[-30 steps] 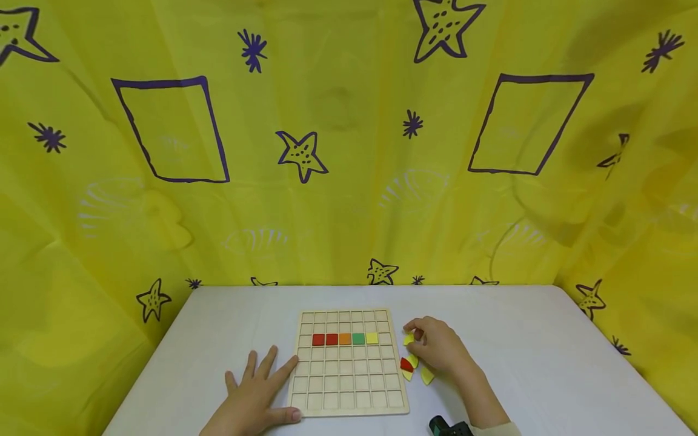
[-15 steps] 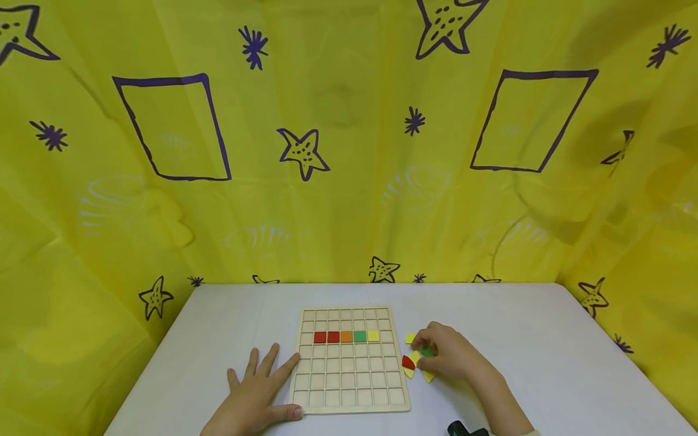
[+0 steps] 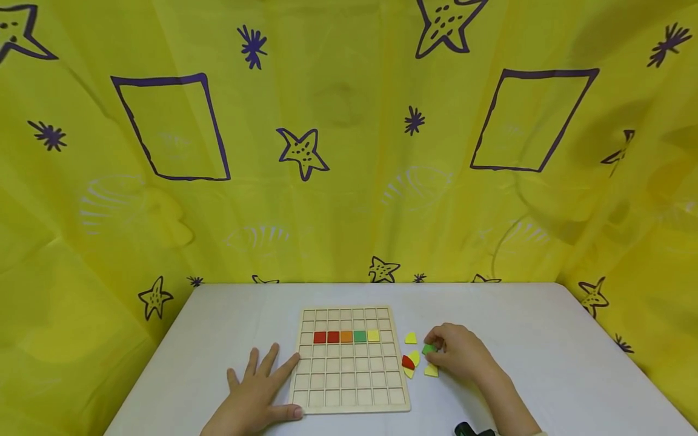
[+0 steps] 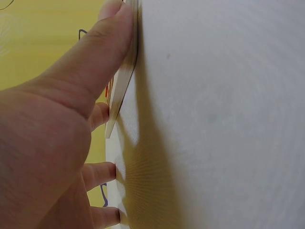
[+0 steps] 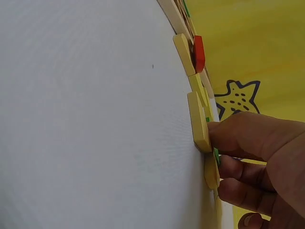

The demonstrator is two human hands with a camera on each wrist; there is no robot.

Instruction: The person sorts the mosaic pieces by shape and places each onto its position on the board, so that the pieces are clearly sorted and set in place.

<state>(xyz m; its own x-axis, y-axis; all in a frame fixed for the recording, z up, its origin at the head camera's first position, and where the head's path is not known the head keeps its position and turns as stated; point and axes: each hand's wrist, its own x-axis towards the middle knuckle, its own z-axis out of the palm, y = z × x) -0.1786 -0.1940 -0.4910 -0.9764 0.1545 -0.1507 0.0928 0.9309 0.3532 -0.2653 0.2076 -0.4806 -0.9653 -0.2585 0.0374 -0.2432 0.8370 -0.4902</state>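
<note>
Fingers of the right hand (image 3: 460,350): bent, with thumb and fingertips brought close to one another; they seem to pinch a small green flat piece (image 3: 429,349) at its edges.
Green piece: it is on the person's left of the right palm, at the fingertips, near the white table surface (image 3: 229,315); whether it is lifted, I cannot tell.
Its long axis: cannot be told, because the fingers cover part of the outline.
Nearer hand: the right one, clearly; the left hand (image 3: 253,387) is across the pale wooden grid board (image 3: 346,398), its fingers straight and spread, with thumb and forefinger touching the board's near-left corner and left edge.
Key relation: the board lies to the left of the green piece, so in my judgement a move to it would go leftward, over the loose pieces between.
Loose pieces: a yellow flat piece (image 3: 411,338) farther from the person, a yellow curved piece (image 3: 414,357) beside a red flat piece (image 3: 408,362), both between fingers and board.
Below the thumb: another yellow flat piece (image 3: 431,370), just beside it; contact is not certain.
Coloured row: five squares in the board, ending with a yellow square (image 3: 373,336) on the right.
</note>
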